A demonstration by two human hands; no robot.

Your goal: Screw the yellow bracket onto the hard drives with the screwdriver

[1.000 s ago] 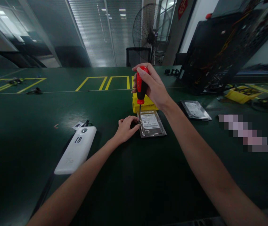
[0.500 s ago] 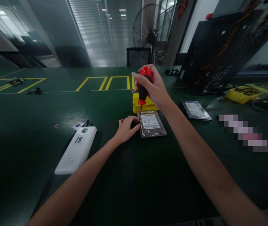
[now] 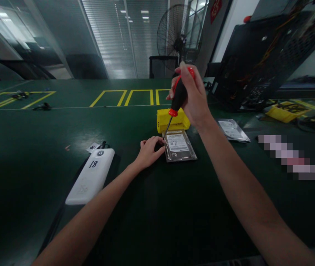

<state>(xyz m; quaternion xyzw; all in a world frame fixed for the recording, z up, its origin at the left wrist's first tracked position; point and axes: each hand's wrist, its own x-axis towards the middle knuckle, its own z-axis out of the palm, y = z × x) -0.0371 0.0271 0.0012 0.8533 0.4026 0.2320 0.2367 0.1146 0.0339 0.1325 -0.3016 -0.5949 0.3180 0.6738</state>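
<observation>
My right hand (image 3: pixel 192 92) is wrapped round the handle of a red and black screwdriver (image 3: pixel 178 96), which leans to the right. Its tip reaches down to the left edge of a hard drive (image 3: pixel 178 147) lying label up on the green table. At that same edge is my left hand (image 3: pixel 150 149), thumb and forefinger close together by the tip; what they hold, if anything, is too small to make out. Directly behind the drive stands a yellow plastic container (image 3: pixel 165 120).
A white device marked 18 (image 3: pixel 91 177) lies at the left with a dark cable. Another drive (image 3: pixel 232 130) is at the right, before a large black computer case (image 3: pixel 237 62). A yellow tray (image 3: pixel 283 112) sits farther right.
My right hand has moved up and to the right, tilting the screwdriver's handle rightward. The tip stays near the drive's left edge. My left hand has barely moved.
</observation>
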